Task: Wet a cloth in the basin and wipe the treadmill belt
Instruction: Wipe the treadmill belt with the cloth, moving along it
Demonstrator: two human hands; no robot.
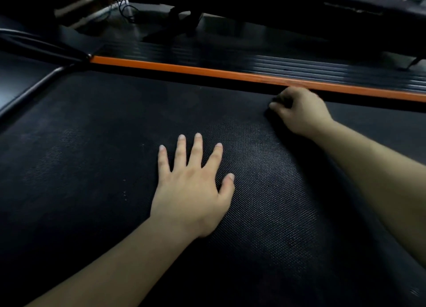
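Note:
The black textured treadmill belt (96,150) fills most of the head view. My left hand (193,191) lies flat on it near the middle, palm down, fingers spread, holding nothing. My right hand (299,109) is further out, close to the belt's far edge, with its fingers curled around a dark cloth (275,112) that presses on the belt. The cloth is nearly the belt's colour and mostly hidden under the hand. No basin is in view.
An orange strip (207,71) runs along the belt's far edge, with a ribbed black side rail (299,67) behind it. Dark treadmill frame parts (299,5) and cables (124,9) lie beyond. A curved dark bar (30,92) borders the belt at the left.

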